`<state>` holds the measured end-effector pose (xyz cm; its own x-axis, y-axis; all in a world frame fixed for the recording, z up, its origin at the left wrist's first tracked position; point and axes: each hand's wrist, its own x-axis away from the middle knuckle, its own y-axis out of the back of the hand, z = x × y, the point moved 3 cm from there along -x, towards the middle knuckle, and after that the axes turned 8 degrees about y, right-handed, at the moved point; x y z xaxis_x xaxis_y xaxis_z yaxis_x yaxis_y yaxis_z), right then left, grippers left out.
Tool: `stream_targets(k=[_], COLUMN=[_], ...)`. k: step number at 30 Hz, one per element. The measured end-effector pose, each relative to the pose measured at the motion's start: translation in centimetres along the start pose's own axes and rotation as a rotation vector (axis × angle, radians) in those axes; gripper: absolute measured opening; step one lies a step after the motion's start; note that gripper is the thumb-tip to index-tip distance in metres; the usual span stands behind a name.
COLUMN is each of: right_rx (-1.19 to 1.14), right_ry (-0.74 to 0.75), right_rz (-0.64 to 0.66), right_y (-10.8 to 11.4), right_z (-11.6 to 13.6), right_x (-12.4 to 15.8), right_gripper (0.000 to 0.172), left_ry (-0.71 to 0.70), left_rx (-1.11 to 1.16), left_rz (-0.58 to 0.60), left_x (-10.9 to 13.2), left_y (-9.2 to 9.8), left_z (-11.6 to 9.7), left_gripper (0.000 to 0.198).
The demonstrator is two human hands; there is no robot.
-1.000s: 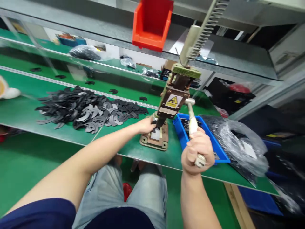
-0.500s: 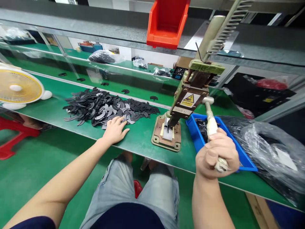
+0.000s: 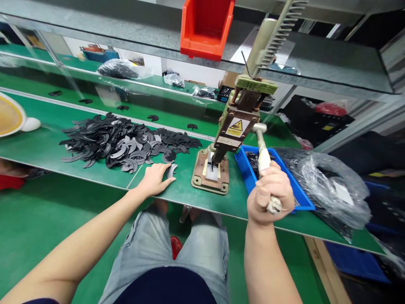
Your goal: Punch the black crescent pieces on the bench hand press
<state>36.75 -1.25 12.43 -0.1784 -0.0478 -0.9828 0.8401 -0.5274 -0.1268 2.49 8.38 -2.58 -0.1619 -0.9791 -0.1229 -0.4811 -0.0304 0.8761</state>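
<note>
My left hand (image 3: 155,180) rests low over the bench by the front edge, thumb and fingers apart. A grey crescent-shaped piece (image 3: 171,171) lies at its fingertips, between the index finger and thumb. Beyond it spreads a heap of dark crescent-shaped pieces (image 3: 104,141). My right hand (image 3: 272,192) is wrapped around the lever (image 3: 263,156) of a hand press. The press (image 3: 238,122) stands on a bolted base plate (image 3: 202,181), its ram low over a pale metal fixture (image 3: 211,172). A small black part shows at the ram's tip, but I cannot make out its kind.
A blue bin (image 3: 248,169) of dark small parts sits right of the press, beside clear plastic bags (image 3: 329,181). Overhead, a red bin (image 3: 207,38) hangs at the shelf edge. A fan (image 3: 11,116) stands at the left. Several pieces lie along the strip behind.
My left hand has drawn back from the heap, and a grey crescent piece now lies apart at its fingertips. My right hand stays on the lever. The view has shifted to the right.
</note>
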Motion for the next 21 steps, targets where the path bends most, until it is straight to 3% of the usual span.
stream_targets(k=[6, 8, 11, 14, 17, 21], right_rx=[0.045, 0.056, 0.047, 0.030, 0.025, 0.014], right_ry=[-0.031, -0.030, -0.021, 0.007, 0.016, 0.015], right_rz=[0.050, 0.061, 0.059, 0.046, 0.049, 0.049], right_y=[0.6, 0.6, 0.4, 0.2, 0.2, 0.3], right_z=[0.2, 0.2, 0.3, 0.3, 0.2, 0.0], right_x=[0.3, 0.4, 0.3, 0.2, 0.2, 0.3], right_gripper=[0.023, 0.023, 0.022, 0.021, 0.020, 0.020], left_ry=[0.045, 0.131, 0.314, 0.373, 0.304, 0.101], left_rx=[0.332, 0.557, 0.965, 1.137, 1.026, 0.550], left_rz=[0.249, 0.315, 0.464, 0.555, 0.496, 0.347], left_x=[-1.6, -2.1, -2.5, -3.1, -4.0, -5.4], left_y=[-1.0, -1.4, -2.1, -2.7, -2.9, -2.5], left_z=[-2.2, -3.1, -5.1, -7.3, -9.0, -11.2], left_gripper=[0.018, 0.023, 0.045, 0.053, 0.049, 0.018])
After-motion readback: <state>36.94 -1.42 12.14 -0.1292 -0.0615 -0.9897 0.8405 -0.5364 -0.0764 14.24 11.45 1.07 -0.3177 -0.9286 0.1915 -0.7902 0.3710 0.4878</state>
